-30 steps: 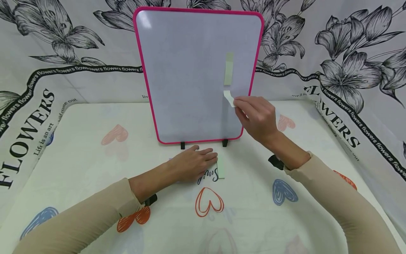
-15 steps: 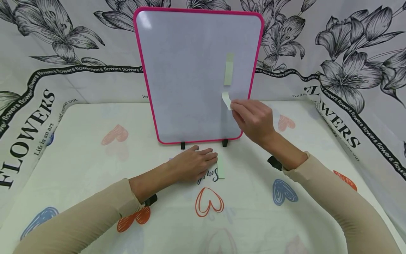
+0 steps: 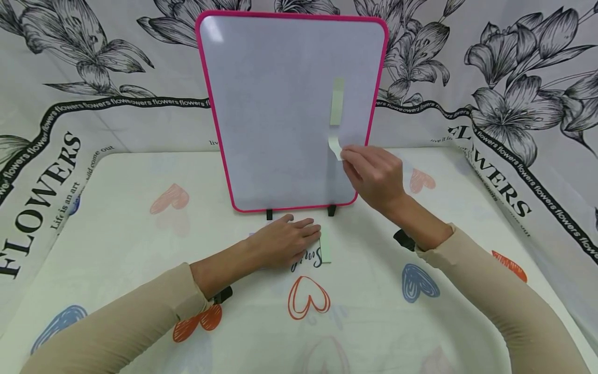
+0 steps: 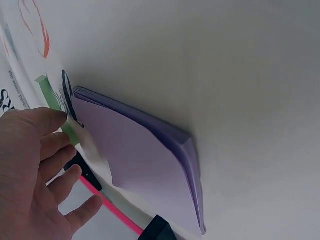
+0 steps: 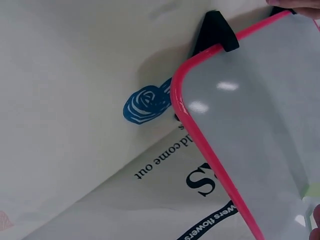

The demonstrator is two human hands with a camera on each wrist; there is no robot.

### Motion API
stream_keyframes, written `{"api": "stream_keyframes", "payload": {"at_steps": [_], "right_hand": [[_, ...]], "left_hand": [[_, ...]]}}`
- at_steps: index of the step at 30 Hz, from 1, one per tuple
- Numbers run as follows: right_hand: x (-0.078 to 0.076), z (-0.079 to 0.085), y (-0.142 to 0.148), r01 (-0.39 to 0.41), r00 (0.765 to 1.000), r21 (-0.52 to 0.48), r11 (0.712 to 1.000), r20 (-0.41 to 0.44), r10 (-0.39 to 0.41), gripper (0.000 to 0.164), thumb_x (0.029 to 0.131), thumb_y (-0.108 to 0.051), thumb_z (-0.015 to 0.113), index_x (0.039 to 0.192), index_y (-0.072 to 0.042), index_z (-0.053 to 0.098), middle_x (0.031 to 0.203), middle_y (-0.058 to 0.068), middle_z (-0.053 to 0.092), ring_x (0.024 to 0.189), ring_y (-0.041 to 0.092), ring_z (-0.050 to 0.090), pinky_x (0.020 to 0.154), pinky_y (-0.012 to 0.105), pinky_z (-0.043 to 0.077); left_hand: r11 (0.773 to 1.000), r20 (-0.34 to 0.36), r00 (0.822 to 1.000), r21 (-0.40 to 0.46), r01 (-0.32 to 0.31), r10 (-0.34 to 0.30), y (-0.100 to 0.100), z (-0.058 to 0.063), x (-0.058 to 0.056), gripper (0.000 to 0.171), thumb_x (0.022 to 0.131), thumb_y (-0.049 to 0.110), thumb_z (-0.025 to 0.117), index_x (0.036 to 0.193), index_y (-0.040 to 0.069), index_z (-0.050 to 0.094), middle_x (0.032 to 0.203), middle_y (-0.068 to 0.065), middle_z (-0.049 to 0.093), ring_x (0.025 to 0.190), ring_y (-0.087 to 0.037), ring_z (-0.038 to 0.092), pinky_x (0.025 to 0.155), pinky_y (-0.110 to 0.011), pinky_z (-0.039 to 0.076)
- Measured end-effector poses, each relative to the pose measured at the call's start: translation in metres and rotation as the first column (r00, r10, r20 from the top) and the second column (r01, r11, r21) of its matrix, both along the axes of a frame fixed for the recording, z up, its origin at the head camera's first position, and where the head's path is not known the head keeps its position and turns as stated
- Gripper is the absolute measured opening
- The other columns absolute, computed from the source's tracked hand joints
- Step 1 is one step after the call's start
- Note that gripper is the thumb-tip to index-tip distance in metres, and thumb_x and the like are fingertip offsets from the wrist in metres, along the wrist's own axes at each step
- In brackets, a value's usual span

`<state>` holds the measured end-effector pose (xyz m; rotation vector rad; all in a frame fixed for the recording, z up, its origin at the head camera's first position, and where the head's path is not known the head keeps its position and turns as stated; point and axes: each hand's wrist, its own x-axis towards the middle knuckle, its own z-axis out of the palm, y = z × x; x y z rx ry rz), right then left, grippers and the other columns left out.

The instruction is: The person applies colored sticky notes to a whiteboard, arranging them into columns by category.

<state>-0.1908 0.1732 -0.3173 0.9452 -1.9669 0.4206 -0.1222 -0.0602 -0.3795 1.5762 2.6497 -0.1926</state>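
My right hand (image 3: 374,176) pinches the lower end of a curved pale strip of sticky paper (image 3: 334,146) before the whiteboard (image 3: 271,114). The strip's upper end lies just below a light green strip (image 3: 336,108) stuck to the board; whether it touches the board I cannot tell. A darker green piece (image 3: 339,84) tops that stuck strip. My left hand (image 3: 289,241) is low over the table, fingers loosely bent, beside a green sticky-note pad (image 3: 325,249). In the left wrist view a purple sticky-note pad (image 4: 135,145) with a lifted top sheet stands near that hand.
The pink-framed whiteboard stands on black feet (image 5: 216,32) at the back of the table. A white cloth with printed hearts (image 3: 308,298) covers the tabletop. Behind it hangs a flower-printed cloth (image 3: 509,114).
My right hand first lowers slightly and shifts left, then rises a little, bringing the strip's upper end closer to the stuck green strip. The left hand stays in place.
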Motion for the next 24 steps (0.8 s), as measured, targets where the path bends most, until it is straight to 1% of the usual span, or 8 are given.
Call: {"api": "stream_keyframes", "payload": {"at_steps": [7,10,13,16,18,21,22,24], "right_hand": [[-0.001,-0.006,-0.002,0.010,1.000,0.030,1.000,0.020,-0.011,0.011,0.084,0.000,0.075,0.094,0.003,0.075,0.093,0.017,0.074,0.078,0.033,0.072,0.068,0.043,0.059],[0.000,-0.007,-0.002,0.013,1.000,0.049,0.999,0.020,-0.014,0.009,0.085,-0.001,0.074,0.093,0.003,0.075,0.093,0.017,0.074,0.077,0.032,0.072,0.067,0.042,0.059],[0.000,-0.008,-0.001,0.017,0.999,0.065,0.998,0.027,-0.019,0.008,0.086,-0.002,0.073,0.093,0.002,0.075,0.093,0.016,0.075,0.077,0.032,0.072,0.067,0.042,0.059],[0.000,-0.010,-0.001,0.018,0.999,0.074,0.997,0.037,-0.021,0.008,0.086,-0.002,0.073,0.093,0.002,0.075,0.093,0.016,0.075,0.078,0.032,0.073,0.067,0.042,0.059],[0.000,-0.011,-0.001,0.013,0.999,0.074,0.997,0.039,-0.016,0.009,0.085,-0.002,0.074,0.093,0.002,0.075,0.093,0.016,0.074,0.078,0.032,0.073,0.067,0.043,0.059],[-0.001,-0.014,-0.001,0.000,0.999,0.071,0.997,0.034,-0.002,0.009,0.084,-0.001,0.075,0.093,0.002,0.074,0.092,0.016,0.074,0.078,0.032,0.072,0.067,0.043,0.060],[-0.001,-0.014,-0.001,-0.004,1.000,0.071,0.997,0.030,0.002,0.009,0.084,-0.001,0.075,0.093,0.002,0.074,0.092,0.016,0.074,0.077,0.032,0.072,0.067,0.043,0.060],[-0.001,-0.015,-0.002,-0.008,1.000,0.073,0.997,0.024,0.006,0.008,0.085,-0.001,0.074,0.092,0.002,0.074,0.091,0.016,0.074,0.077,0.031,0.072,0.068,0.043,0.060]], "left_hand": [[1.000,-0.018,1.000,0.010,0.010,-0.009,0.002,0.002,0.000,0.049,0.098,0.028,0.058,0.143,0.010,0.054,0.144,-0.004,0.054,0.136,-0.021,0.047,0.103,-0.045,0.045],[1.000,-0.020,1.000,0.020,0.018,-0.018,0.003,0.005,-0.001,0.047,0.097,0.027,0.058,0.141,0.009,0.056,0.142,-0.005,0.056,0.134,-0.022,0.049,0.103,-0.044,0.045],[0.997,-0.049,0.999,0.074,0.018,-0.015,0.003,0.014,-0.007,0.044,0.096,0.024,0.060,0.136,0.007,0.060,0.136,-0.007,0.060,0.127,-0.023,0.055,0.100,-0.043,0.048],[0.980,-0.134,0.991,0.198,0.002,0.025,0.003,0.027,-0.018,0.037,0.094,0.019,0.060,0.128,0.005,0.065,0.127,-0.008,0.066,0.116,-0.023,0.063,0.091,-0.041,0.052],[0.957,-0.229,0.971,0.289,0.001,0.068,0.004,0.038,-0.027,0.034,0.093,0.017,0.061,0.124,0.003,0.068,0.123,-0.009,0.068,0.112,-0.024,0.065,0.088,-0.042,0.052],[0.917,-0.364,0.917,0.398,-0.005,0.163,0.005,0.051,-0.040,0.035,0.093,0.016,0.060,0.124,0.002,0.068,0.127,-0.012,0.066,0.119,-0.027,0.062,0.095,-0.044,0.049],[0.910,-0.401,0.896,0.414,-0.009,0.191,0.005,0.055,-0.044,0.037,0.093,0.016,0.060,0.127,0.001,0.066,0.131,-0.013,0.064,0.124,-0.028,0.058,0.100,-0.046,0.046],[0.910,-0.454,0.861,0.413,-0.027,0.232,0.006,0.062,-0.051,0.042,0.094,0.015,0.058,0.134,0.002,0.062,0.140,-0.012,0.058,0.134,-0.027,0.050,0.107,-0.049,0.040]]}}
